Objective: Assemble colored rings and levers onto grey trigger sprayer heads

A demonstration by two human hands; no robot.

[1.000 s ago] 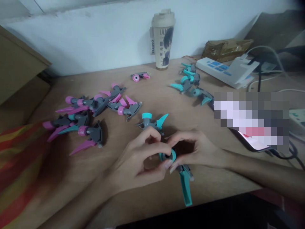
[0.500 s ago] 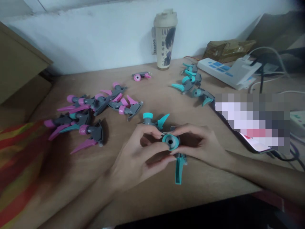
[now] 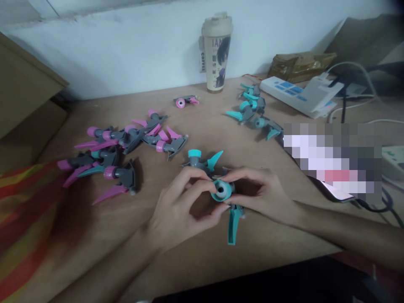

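Both my hands hold one teal and grey trigger sprayer head (image 3: 232, 219) just above the wooden table (image 3: 202, 126), near its front edge. My left hand (image 3: 183, 206) pinches the teal screw cap (image 3: 221, 190), whose round opening faces me. My right hand (image 3: 261, 193) grips the grey body behind the cap. The teal trigger lever hangs down below my fingers. A second teal sprayer head (image 3: 202, 160) lies on the table just behind my hands.
A pile of pink and grey sprayer heads (image 3: 120, 151) lies at the left, a single pink one (image 3: 186, 101) further back. Several teal ones (image 3: 252, 109) lie at the back right. A beige tumbler (image 3: 216, 52), a power strip (image 3: 299, 94), cables and a phone stand right.
The sprayer head rose and turned in my hands, so its cap opening now faces me and the trigger points straight down. My fingers shifted slightly around the cap.
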